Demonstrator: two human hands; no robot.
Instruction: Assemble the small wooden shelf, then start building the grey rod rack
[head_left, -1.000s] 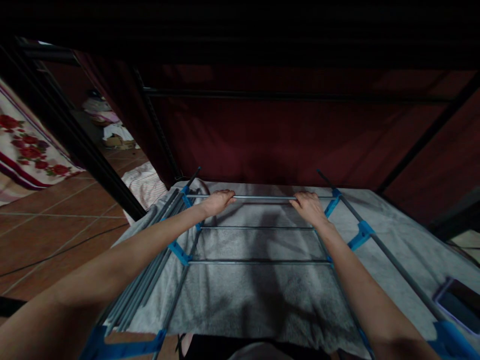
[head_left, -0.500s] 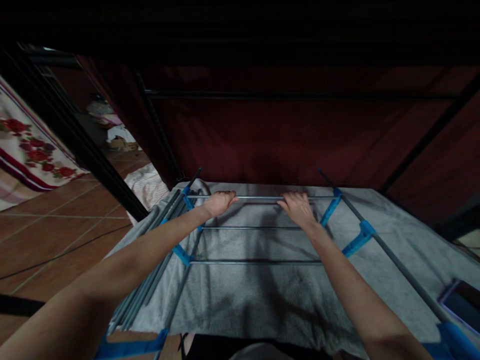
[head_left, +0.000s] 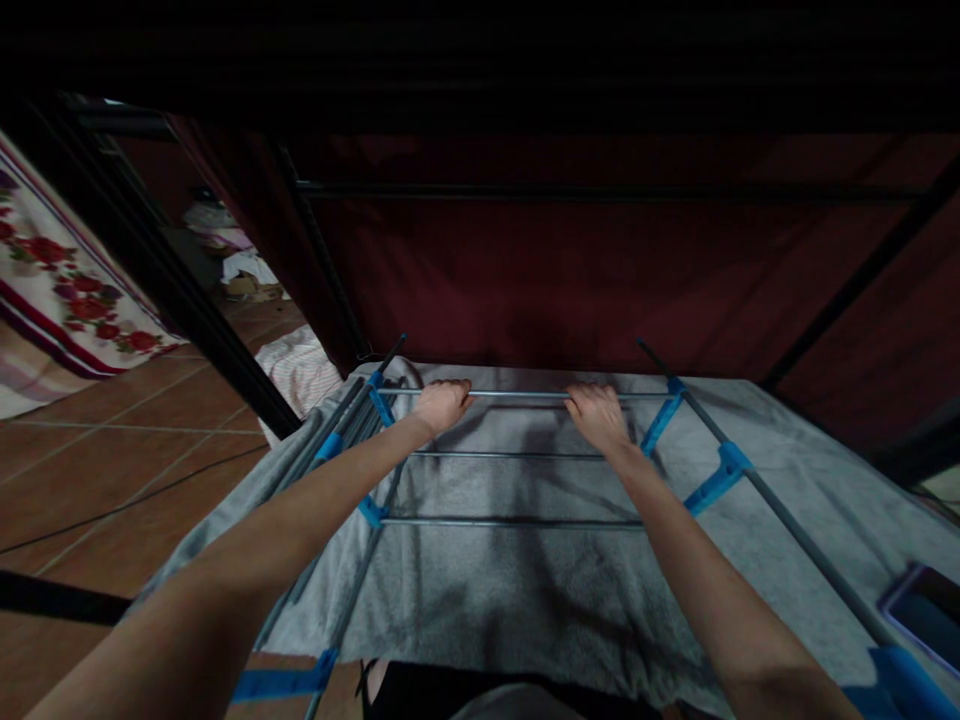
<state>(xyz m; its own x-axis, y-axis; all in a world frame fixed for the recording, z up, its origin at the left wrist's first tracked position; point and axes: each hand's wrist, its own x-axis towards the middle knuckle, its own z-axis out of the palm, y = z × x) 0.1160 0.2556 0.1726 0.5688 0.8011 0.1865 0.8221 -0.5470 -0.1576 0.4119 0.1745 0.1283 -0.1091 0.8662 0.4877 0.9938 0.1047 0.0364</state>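
Note:
A rack frame of grey metal tubes with blue plastic joints lies over a grey cloth. Both hands are at its far crossbar point(head_left: 517, 394). My left hand point(head_left: 444, 404) is closed around the bar, left of its middle. My right hand point(head_left: 598, 412) is wrapped over the same bar, right of its middle. Two more crossbars run parallel, nearer to me; the nearest crossbar point(head_left: 510, 523) spans between the side tubes. Blue joints point(head_left: 726, 470) sit along the right side tube point(head_left: 810, 560). A blue joint point(head_left: 370, 511) shows on the left side, partly behind my left forearm.
Several loose grey tubes point(head_left: 341, 418) lie along the left of the grey cloth point(head_left: 480, 600). A phone point(head_left: 926, 610) rests at the right edge. Dark red panels point(head_left: 570, 280) stand behind. Left are a black post point(head_left: 217, 330), a floral cloth point(head_left: 90, 300) and a tiled floor point(head_left: 127, 460).
My right thumb has closed in to the bar. My left hand stays on it, while my left forearm has swung slightly right. The view has shifted a little.

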